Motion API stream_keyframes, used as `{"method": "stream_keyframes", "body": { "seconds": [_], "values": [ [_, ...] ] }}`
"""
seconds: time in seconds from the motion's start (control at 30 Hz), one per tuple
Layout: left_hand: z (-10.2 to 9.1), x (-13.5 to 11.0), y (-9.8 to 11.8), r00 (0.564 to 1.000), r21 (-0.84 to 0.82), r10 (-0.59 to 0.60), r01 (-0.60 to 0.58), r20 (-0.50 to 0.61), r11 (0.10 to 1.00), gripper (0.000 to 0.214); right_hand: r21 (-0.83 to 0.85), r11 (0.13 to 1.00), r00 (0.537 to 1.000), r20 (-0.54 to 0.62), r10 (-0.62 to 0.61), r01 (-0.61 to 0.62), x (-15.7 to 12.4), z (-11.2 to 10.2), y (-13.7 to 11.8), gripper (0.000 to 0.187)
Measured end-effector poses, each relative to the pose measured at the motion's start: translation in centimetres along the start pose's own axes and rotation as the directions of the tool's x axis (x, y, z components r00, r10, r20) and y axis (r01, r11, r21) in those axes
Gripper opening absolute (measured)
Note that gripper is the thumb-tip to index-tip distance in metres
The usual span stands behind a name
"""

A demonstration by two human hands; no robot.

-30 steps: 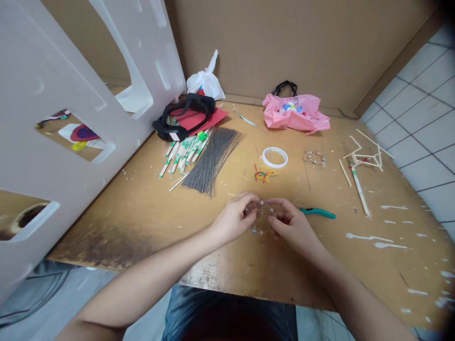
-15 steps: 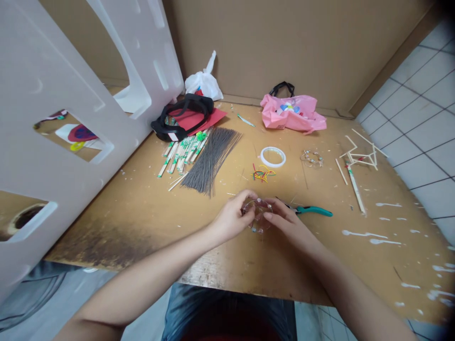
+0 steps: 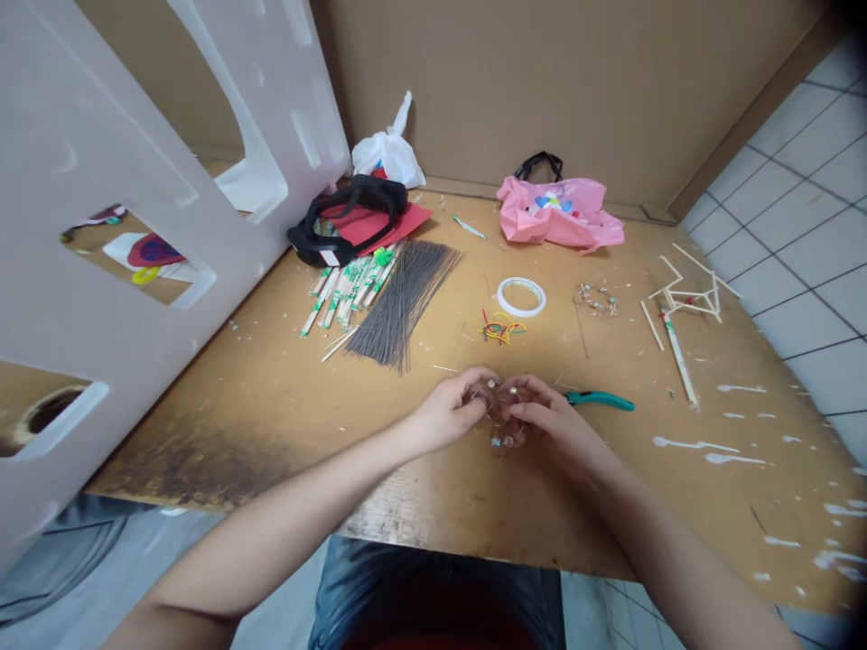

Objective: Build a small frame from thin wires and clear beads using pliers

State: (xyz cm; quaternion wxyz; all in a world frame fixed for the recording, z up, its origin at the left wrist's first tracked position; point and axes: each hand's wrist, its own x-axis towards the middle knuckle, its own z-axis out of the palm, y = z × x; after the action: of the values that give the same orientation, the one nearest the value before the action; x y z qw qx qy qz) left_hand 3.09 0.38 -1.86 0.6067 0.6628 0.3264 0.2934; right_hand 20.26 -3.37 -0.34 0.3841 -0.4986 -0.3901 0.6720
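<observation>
My left hand (image 3: 448, 412) and my right hand (image 3: 545, 415) meet over the table, their fingers pinching a small beaded wire ring (image 3: 502, 417) from both sides. The fingers hide much of the ring. Just beyond my right hand lie teal-handled pliers (image 3: 600, 401), their jaws hidden behind my fingers. A similar beaded wire ring (image 3: 596, 300) lies farther off, out of reach of my fingertips. A roll of clear tape (image 3: 521, 296) and a small tangle of coloured wires (image 3: 501, 331) lie ahead of my hands.
The worn wooden table (image 3: 271, 406) holds a bundle of dark wire rods (image 3: 403, 302), bundled wooden chopsticks (image 3: 342, 298), a stick frame (image 3: 687, 296), a pink bag (image 3: 555, 212), a white bag (image 3: 386, 153) and red paper (image 3: 379, 221). A white perforated panel (image 3: 135, 153) stands left.
My hands have closed in around the ring and cover more of it. The pliers' jaws, visible half a second ago, are now hidden behind my right hand.
</observation>
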Motion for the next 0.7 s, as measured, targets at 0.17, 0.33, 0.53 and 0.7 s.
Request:
{"method": "stream_keyframes", "body": {
  "seconds": [0.17,0.33,0.53,0.7],
  "values": [
    [-0.3,0.1,0.5,0.997,-0.165,-0.074,0.074,0.006,0.984,0.016,0.107,0.994,1.0,-0.023,0.014,-0.012,0.0,0.0,0.1,0.033],
    [-0.8,0.2,0.9,0.996,-0.126,-0.08,0.074,-0.041,0.989,0.022,0.054,0.998,0.999,-0.014,-0.037,0.038,0.1,-0.2,0.4,0.025],
    [-1.2,0.3,1.4,0.989,-0.07,-0.029,0.018,-0.145,0.997,0.025,-0.118,0.988,0.993,-0.043,-0.107,0.101,0.2,0.0,0.3,0.025],
    [-0.8,0.2,1.3,0.989,-0.082,-0.07,0.059,-0.134,0.995,0.024,-0.189,0.975,0.992,-0.025,-0.126,0.12,0.0,0.3,0.4,0.029]
  ]
}}
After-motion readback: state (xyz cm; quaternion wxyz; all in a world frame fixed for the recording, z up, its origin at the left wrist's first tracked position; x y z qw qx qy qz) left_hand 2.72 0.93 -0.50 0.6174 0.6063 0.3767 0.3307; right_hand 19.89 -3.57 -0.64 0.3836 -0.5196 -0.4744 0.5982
